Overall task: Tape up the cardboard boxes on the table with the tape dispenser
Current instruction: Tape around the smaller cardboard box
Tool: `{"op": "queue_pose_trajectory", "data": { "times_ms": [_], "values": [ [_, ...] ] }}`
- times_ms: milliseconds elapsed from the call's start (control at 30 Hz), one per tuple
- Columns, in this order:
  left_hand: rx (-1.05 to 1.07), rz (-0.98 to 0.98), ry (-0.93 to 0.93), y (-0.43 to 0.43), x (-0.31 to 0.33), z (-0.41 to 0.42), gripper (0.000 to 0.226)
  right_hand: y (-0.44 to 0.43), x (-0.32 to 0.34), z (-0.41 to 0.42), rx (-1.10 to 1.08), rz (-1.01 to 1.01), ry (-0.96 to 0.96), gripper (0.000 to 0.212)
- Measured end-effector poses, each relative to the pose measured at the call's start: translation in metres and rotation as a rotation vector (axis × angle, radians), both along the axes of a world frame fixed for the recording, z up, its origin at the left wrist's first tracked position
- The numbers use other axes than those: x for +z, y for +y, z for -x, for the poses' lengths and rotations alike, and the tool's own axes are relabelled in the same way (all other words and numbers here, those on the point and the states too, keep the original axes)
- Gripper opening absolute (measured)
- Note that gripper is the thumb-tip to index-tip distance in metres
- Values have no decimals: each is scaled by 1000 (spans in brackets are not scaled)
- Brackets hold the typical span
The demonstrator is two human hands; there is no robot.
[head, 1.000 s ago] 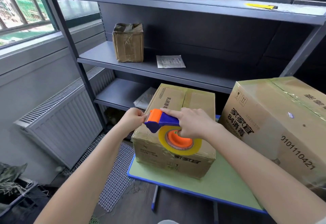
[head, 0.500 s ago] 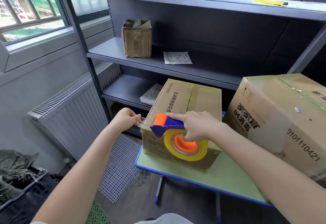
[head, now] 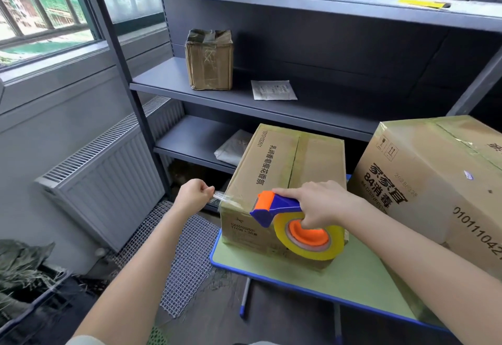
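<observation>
**Tape pulled out past the left corner of the box**

Compared with half a second before, the gap between my two hands had widened. The left hand [head: 194,195] sat farther from the tape dispenser [head: 277,206], and a longer strip of clear tape [head: 226,200] stretched between them.

Around me, a larger cardboard box [head: 434,181] stood just right of the one I was working on, both on the green table [head: 353,276]. Behind them rose the grey shelf [head: 244,100], carrying a small taped carton [head: 209,59] and a white paper packet [head: 273,90]. A radiator [head: 108,176] stood at the left wall, with wire mesh [head: 184,257] on the floor. My right forearm hid part of the table's near edge.

The left hand, off the table's left edge, pinched the free end of the tape between thumb and fingers. The right hand [head: 317,203] gripped the blue handle, holding the dispenser against the near top edge of the smaller box [head: 285,160], with the yellow roll [head: 309,238] hanging over the box's front face.
</observation>
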State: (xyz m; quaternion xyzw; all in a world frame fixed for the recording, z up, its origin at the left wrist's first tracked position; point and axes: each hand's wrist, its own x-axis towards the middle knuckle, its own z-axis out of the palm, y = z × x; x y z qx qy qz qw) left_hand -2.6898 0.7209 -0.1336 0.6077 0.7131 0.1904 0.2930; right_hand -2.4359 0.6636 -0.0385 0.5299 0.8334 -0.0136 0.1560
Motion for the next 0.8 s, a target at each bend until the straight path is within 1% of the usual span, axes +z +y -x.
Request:
{"op": "queue_pose_trajectory", "data": {
  "times_ms": [133,400,533,700,800],
  "values": [
    [47,-16,-11,3,-13,4,27,7,-3,13,29,-2,-28,74],
    [110,-55,-54,7,-27,8,25,17,-9,21,29,47,-32,75],
    [112,-40,-48,9,-32,8,25,19,0,24,29,59,-48,75],
    [100,-28,-31,11,-37,1,24,24,11,23,44,16,-85,74],
    [94,-9,-23,12,-42,-1,25,25,13,27,44,42,-104,75]
  ]
}}
